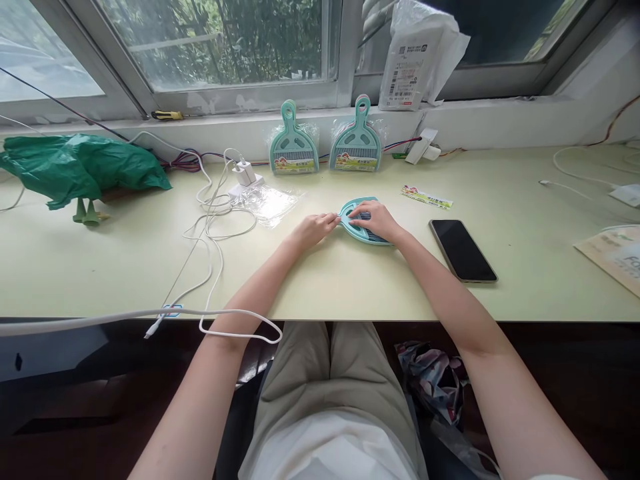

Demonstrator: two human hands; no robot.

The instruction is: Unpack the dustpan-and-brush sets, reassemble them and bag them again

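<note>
A small mint-green dustpan point(359, 233) lies on the table in front of me, its handle pointing left. A matching hand brush point(374, 235) with dark bristles is nested in it. My left hand point(315, 231) is closed around the dustpan's handle, which it mostly hides. Over the pan, my right hand point(379, 221) has its thumb and fingers bent onto the brush, covering part of it. Behind them, two more dustpan and brush sets in clear wrap, a left one point(294, 143) and a right one point(357, 140), lean upright against the wall.
A printed label strip point(427, 197) and a phone point(463, 251) lie to the right. At left are white cables point(207, 220), a charger point(244, 173), a clear plastic wrapper point(270, 202) and a green bag point(83, 167). A yellow cutter point(167, 115) and a white package point(413, 63) are on the sill.
</note>
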